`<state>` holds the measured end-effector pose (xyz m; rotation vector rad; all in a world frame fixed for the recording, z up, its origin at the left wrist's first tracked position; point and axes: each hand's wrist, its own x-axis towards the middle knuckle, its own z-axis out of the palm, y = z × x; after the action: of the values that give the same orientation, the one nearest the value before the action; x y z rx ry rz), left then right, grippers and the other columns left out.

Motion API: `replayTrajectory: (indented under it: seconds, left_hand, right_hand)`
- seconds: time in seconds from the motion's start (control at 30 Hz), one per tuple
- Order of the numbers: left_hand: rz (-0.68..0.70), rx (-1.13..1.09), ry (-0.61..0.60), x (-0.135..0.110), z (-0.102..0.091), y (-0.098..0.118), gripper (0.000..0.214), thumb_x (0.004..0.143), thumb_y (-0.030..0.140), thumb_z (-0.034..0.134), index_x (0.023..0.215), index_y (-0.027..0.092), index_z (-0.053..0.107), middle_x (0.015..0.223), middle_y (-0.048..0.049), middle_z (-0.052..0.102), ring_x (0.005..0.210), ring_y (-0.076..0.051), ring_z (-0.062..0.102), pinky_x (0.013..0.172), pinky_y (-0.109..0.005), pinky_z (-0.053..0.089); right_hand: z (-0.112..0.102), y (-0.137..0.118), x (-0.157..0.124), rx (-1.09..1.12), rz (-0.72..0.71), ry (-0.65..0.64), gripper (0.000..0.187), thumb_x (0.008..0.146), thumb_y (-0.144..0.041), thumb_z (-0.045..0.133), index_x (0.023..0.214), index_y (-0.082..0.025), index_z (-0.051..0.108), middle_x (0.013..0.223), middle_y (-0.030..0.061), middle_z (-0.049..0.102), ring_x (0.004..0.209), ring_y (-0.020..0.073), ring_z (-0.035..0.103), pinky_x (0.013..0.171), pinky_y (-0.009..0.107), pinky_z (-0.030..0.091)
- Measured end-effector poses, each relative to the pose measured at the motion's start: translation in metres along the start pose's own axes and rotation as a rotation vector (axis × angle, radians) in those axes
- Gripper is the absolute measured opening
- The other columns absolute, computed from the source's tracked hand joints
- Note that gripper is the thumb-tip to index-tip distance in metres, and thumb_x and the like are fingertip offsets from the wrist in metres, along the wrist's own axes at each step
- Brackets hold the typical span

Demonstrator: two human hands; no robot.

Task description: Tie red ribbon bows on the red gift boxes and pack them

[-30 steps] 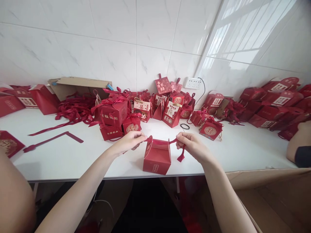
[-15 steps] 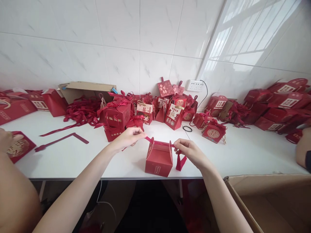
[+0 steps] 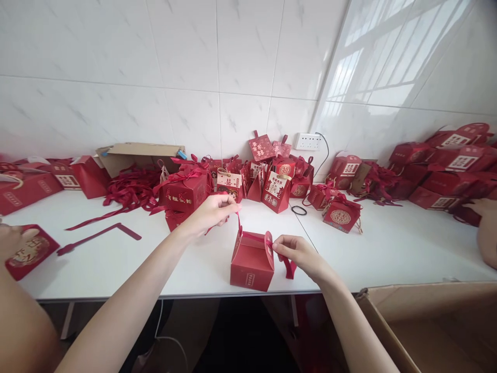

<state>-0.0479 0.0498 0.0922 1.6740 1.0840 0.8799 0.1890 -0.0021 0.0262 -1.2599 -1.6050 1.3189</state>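
Observation:
A small red gift box (image 3: 250,264) stands near the front edge of the white table (image 3: 186,259), its top flaps up. A dark red ribbon (image 3: 254,239) runs through the flaps. My left hand (image 3: 212,212) is raised above and left of the box, fingers pinched on the ribbon's left end. My right hand (image 3: 297,252) sits just right of the box, pinching the ribbon's other end, whose tail (image 3: 289,268) hangs down to the table.
Several finished red boxes with bows (image 3: 182,191) cluster behind, with a pile of loose ribbons (image 3: 126,189) and a cardboard box (image 3: 135,155) at the back left. More red boxes (image 3: 438,171) lie right. Other people's hands (image 3: 11,241) (image 3: 485,228) show at both edges. An open carton (image 3: 427,326) stands below right.
My left hand has lifted the ribbon end up and away from the box. My right hand has moved in closer to the box's right flap.

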Motion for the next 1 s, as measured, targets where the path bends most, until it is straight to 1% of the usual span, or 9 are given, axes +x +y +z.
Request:
replayTrajectory:
  seconds: [0.1,0.23,0.37,0.47,0.57,0.7,0.8,0.87,1.0]
  left_hand:
    - [0.034,-0.047,0.023,0.002,-0.003,0.005,0.027,0.075,0.039,0.063,0.068,0.017,0.048,0.048,0.0084,0.028,0.039,-0.003,0.024,0.04,-0.019,0.016]
    - [0.088,-0.098,0.078,0.005,-0.006,0.02,0.027,0.074,0.035,0.064,0.065,0.016,0.046,0.049,0.0082,0.029,0.04,-0.003,0.026,0.04,-0.018,0.019]
    - [0.184,-0.131,0.089,0.009,-0.008,0.04,0.028,0.075,0.032,0.064,0.063,0.016,0.045,0.052,0.0077,0.028,0.04,-0.002,0.025,0.039,-0.017,0.018]
    - [0.198,-0.135,0.08,0.009,-0.009,0.045,0.026,0.075,0.031,0.064,0.062,0.016,0.045,0.053,0.0076,0.028,0.041,-0.001,0.023,0.039,-0.017,0.017]
    - [0.143,-0.077,0.071,0.007,-0.01,0.037,0.023,0.075,0.031,0.063,0.066,0.016,0.049,0.054,0.0067,0.031,0.042,-0.002,0.024,0.04,-0.017,0.018]
    - [0.025,0.003,0.036,0.002,-0.01,0.016,0.022,0.076,0.034,0.062,0.068,0.017,0.051,0.05,0.0073,0.03,0.041,-0.003,0.024,0.04,-0.018,0.018]
    - [-0.04,0.012,0.005,0.0,-0.01,0.003,0.023,0.075,0.036,0.062,0.067,0.017,0.051,0.048,0.008,0.03,0.04,-0.003,0.021,0.04,-0.019,0.016]
    - [-0.08,0.046,0.009,-0.001,-0.009,-0.003,0.024,0.073,0.037,0.063,0.066,0.017,0.052,0.046,0.0083,0.03,0.04,-0.004,0.02,0.04,-0.019,0.015]
    - [-0.116,0.174,0.007,-0.003,-0.006,-0.014,0.025,0.071,0.041,0.062,0.069,0.016,0.058,0.046,0.0072,0.032,0.039,-0.005,0.025,0.04,-0.021,0.016]
  right_hand:
    - [-0.001,0.001,-0.001,0.008,0.033,-0.02,0.039,0.075,-0.054,0.057,0.067,-0.016,0.054,0.057,-0.0035,0.048,0.047,0.0073,0.039,0.044,0.022,0.028]
    - [-0.001,-0.003,-0.003,0.017,0.019,-0.008,0.041,0.076,-0.054,0.055,0.061,-0.017,0.049,0.056,-0.0033,0.048,0.049,0.0072,0.038,0.047,0.022,0.027]
    - [0.001,-0.006,-0.004,0.072,-0.005,-0.008,0.04,0.074,-0.053,0.059,0.06,-0.017,0.048,0.054,-0.0042,0.047,0.053,0.0081,0.041,0.054,0.023,0.031]
    - [0.0,-0.004,-0.003,0.125,-0.039,-0.012,0.039,0.074,-0.051,0.06,0.06,-0.017,0.048,0.056,-0.0045,0.046,0.054,0.0084,0.041,0.057,0.024,0.034]
    - [-0.002,-0.001,-0.001,0.187,-0.084,0.027,0.038,0.076,-0.049,0.06,0.06,-0.017,0.047,0.056,-0.004,0.046,0.054,0.009,0.042,0.057,0.025,0.033]
    - [-0.008,-0.001,-0.001,0.313,-0.137,0.101,0.035,0.077,-0.047,0.061,0.062,-0.017,0.05,0.055,-0.0037,0.047,0.056,0.0098,0.044,0.058,0.025,0.035]
    - [-0.014,-0.007,-0.006,0.384,-0.161,0.144,0.034,0.076,-0.046,0.064,0.062,-0.018,0.051,0.055,-0.0038,0.046,0.056,0.0102,0.045,0.058,0.024,0.037]
    - [-0.019,-0.012,-0.01,0.421,-0.181,0.174,0.034,0.075,-0.045,0.065,0.062,-0.018,0.051,0.055,-0.0039,0.044,0.057,0.0102,0.046,0.057,0.024,0.038]
    - [-0.029,-0.022,-0.018,0.455,-0.24,0.254,0.034,0.074,-0.044,0.067,0.059,-0.018,0.05,0.054,-0.0042,0.042,0.055,0.0094,0.045,0.056,0.023,0.039]
